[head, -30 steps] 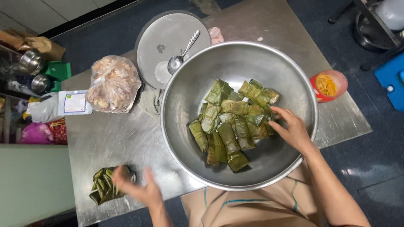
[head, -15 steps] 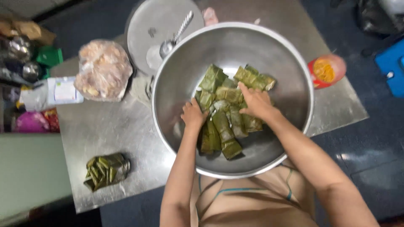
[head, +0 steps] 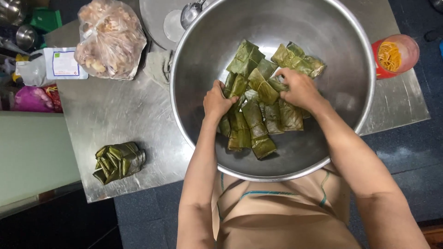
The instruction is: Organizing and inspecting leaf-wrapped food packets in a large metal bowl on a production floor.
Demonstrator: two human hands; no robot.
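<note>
Both hands are deep in the big steel bowl (head: 350, 92): left hand (head: 220, 100) and right hand (head: 300, 88) each have fingers curled closed on the leaf parcels (head: 258, 106) heaped mid-bowl. Glossy folded leaves on slick metal; a rough tug could split a wrap. A tied bundle (head: 119, 161) sits near the counter's (head: 115, 115) front-left corner.

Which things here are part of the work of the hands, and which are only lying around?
In use:
left hand
right hand
banana-leaf parcels
large steel bowl

Lying about:
bundle of folded leaves
clear bag of pale food pieces
red cup of yellow bands
round steel lid with spoon
steel table
</note>
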